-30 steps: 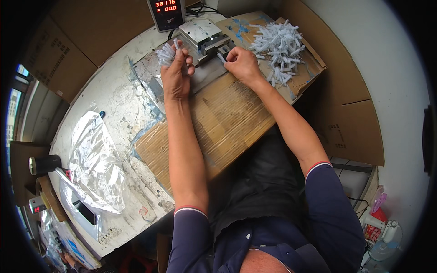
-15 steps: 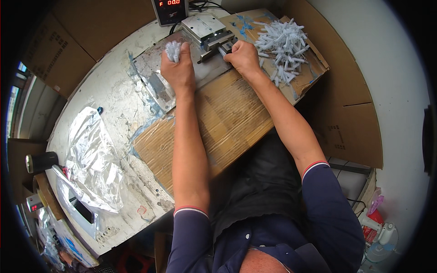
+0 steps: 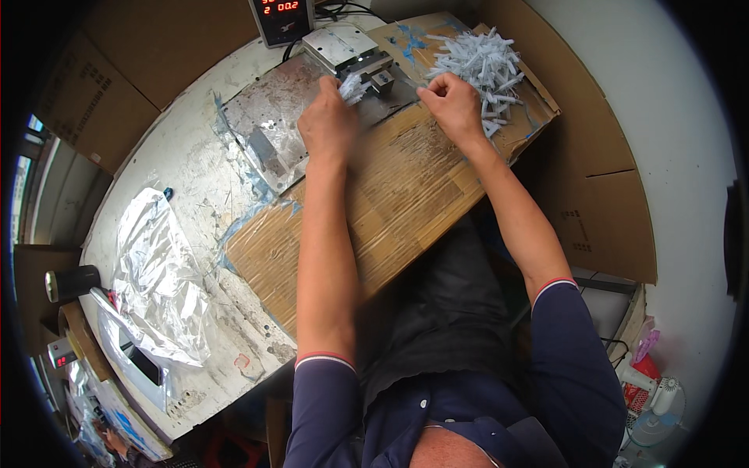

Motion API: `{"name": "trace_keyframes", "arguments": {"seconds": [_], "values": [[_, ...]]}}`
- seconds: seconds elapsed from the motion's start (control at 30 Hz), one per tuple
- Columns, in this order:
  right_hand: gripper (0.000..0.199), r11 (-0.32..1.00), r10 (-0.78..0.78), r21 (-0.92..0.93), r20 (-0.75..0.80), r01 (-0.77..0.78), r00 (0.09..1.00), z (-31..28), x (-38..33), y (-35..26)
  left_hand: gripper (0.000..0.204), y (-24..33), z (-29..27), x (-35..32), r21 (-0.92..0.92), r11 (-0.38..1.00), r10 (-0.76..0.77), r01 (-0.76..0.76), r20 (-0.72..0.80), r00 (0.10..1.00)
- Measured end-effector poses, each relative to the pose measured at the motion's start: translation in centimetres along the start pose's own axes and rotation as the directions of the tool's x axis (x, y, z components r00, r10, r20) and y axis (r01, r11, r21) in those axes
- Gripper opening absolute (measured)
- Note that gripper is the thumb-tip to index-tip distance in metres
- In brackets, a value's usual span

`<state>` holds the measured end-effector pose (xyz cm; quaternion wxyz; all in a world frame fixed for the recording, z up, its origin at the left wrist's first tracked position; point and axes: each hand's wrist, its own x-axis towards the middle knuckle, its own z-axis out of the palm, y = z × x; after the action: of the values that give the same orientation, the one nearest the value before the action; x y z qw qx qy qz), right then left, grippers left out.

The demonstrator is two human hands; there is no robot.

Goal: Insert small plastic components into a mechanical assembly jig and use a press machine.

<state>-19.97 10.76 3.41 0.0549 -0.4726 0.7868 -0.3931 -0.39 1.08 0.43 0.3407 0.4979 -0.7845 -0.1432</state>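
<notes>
Cardboard-topped bench point(image 3: 406, 195): left hand point(image 3: 329, 125) grip holds white pieces point(image 3: 351, 87), right hand point(image 3: 452, 105) fisted, contents unclear.

A worn white table point(image 3: 187, 179) carries a cardboard sheet point(image 3: 390, 203), a metal plate point(image 3: 273, 125) and crumpled clear plastic point(image 3: 160, 281).

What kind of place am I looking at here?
Probably a small workshop bench for piecework: a worn table padded with cardboard, a small metal fixture with a digital counter, and a heap of small white parts.
</notes>
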Motion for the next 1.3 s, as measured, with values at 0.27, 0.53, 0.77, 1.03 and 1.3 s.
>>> {"name": "trace_keyframes", "arguments": {"seconds": [0.27, 0.53, 0.77, 1.03, 1.3], "values": [[0.025, 0.899, 0.006, -0.436, 0.089, 0.034, 0.996, -2.6, -0.8, 2.0, 0.036, 0.1, 1.1, -0.1, 0.008, 0.995, 0.103, -0.103, -0.099, 0.99], [0.02, 0.923, -0.243, -0.258, 0.186, 0.286, 0.952, -1.9, -1.2, 2.9, 0.028, 0.2, 0.9, -0.2, 0.044, 0.992, 0.122, -0.117, -0.13, 0.984], [0.016, 0.908, -0.269, -0.256, 0.25, 0.332, 0.93, -2.3, -1.7, 2.2, 0.017, -0.4, 1.1, 0.3, -0.287, 0.937, 0.113, -0.197, -0.286, 0.952], [0.012, 0.89, -0.331, -0.234, 0.258, 0.391, 0.908, -2.4, -2.2, 1.7, 0.018, -0.8, -1.9, 1.9, -0.968, -0.036, -0.202, 0.25, 0.252, 0.947], [0.01, 0.851, -0.346, -0.321, 0.253, 0.416, 0.903, -1.8, -2.3, 0.9, 0.023, -2.4, -2.0, 2.1, -0.978, -0.124, -0.24, 0.17, 0.196, 0.951]]}}
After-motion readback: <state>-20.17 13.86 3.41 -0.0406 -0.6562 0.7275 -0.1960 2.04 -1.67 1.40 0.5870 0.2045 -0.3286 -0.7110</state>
